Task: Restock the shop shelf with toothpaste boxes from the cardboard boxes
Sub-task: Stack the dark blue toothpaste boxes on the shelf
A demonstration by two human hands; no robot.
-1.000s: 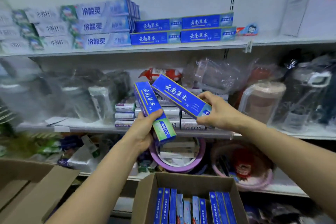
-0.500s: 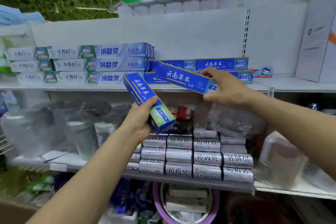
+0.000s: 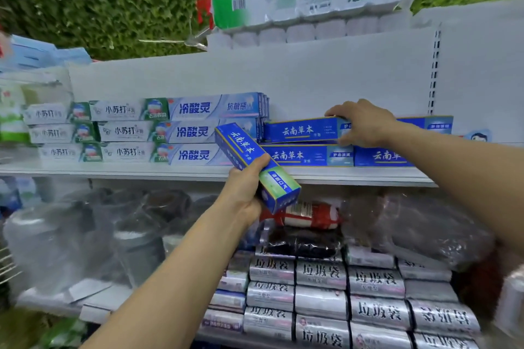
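Currently my right grip (image 3: 365, 125) closes over the top toothpaste box (image 3: 300, 130) of the blue stack (image 3: 297, 155) on the shelf (image 3: 141, 171). The fingers curl over its far edge, in my judgement to seat it square. My left grip (image 3: 246, 190), just below and left of that stack, wraps the second box (image 3: 241, 144), held tilted and clear to wait its turn. Both boxes are long and blue with white lettering. The second has a green end panel, and no crushing is visible.
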